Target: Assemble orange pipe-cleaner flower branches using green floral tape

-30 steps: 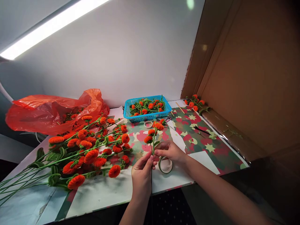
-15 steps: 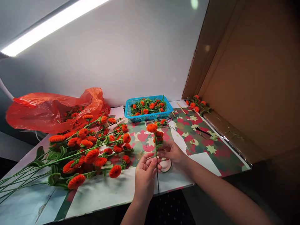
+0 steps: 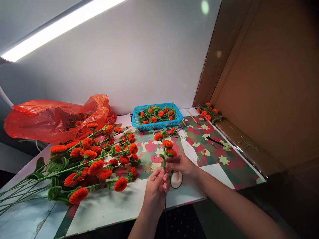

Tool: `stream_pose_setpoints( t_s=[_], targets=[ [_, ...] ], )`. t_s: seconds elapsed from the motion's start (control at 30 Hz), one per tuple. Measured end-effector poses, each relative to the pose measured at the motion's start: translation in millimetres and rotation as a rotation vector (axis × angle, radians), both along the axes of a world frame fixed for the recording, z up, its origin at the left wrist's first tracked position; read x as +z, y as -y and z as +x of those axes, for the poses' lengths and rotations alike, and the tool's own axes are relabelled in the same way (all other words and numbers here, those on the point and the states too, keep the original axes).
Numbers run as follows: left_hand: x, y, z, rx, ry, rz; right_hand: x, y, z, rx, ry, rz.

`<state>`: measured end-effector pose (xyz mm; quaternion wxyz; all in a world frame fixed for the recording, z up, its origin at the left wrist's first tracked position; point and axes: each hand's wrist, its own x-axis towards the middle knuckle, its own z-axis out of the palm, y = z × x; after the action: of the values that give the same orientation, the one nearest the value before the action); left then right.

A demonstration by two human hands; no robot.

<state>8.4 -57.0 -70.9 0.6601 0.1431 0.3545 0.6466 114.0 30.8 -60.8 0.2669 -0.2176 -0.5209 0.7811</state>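
Observation:
My left hand (image 3: 155, 189) pinches the green stem of an orange pipe-cleaner flower sprig (image 3: 166, 146) and holds it upright over the table. My right hand (image 3: 181, 164) is closed on the same stem a little higher, just under the lowest bloom. A roll of green tape (image 3: 176, 179) hangs by my right hand, partly hidden behind the fingers. A thin dark wire runs down from my left hand past the table edge.
A pile of finished orange flower stems (image 3: 87, 162) lies at the left. Behind it sits a red plastic bag (image 3: 54, 118). A blue basket (image 3: 157, 117) of blooms stands at the back. More blooms (image 3: 207, 111) lie by the cardboard wall (image 3: 261, 83). Patterned paper (image 3: 219, 156) covers the table.
The sprig has been turned between my fingers, so its blooms face differently. Both hands shifted slightly right and nearer along the stem, with the tape roll moving with them.

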Motion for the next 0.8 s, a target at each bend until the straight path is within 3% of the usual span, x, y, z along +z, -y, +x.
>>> stream_pose_setpoints(
  t_s=[0.1,0.17,0.33,0.4,0.67,0.73,0.8],
  targets=[
    [-0.1,2,-1,-0.126,0.076,-0.019,2.5,-1,5,0.029,-0.018,0.033],
    [1.5,3,-1,-0.137,0.002,-0.023,4.6,-1,6,0.014,-0.027,0.085],
    [11.1,7,-1,0.072,-0.501,0.020,4.5,-1,5,-0.097,-0.002,0.108],
    [13.5,8,-2,0.102,-0.574,0.037,2.4,-1,4,-0.130,0.013,0.069],
    [2.8,5,-4,-0.101,-0.017,-0.016,2.6,3,9,0.051,-0.002,0.014],
    [1.2,4,-3,-0.145,0.011,-0.011,2.4,2,11,0.079,-0.023,0.003],
    [2.8,4,-3,-0.153,-0.103,0.016,1.2,1,12,0.061,-0.027,0.000]
  ],
)
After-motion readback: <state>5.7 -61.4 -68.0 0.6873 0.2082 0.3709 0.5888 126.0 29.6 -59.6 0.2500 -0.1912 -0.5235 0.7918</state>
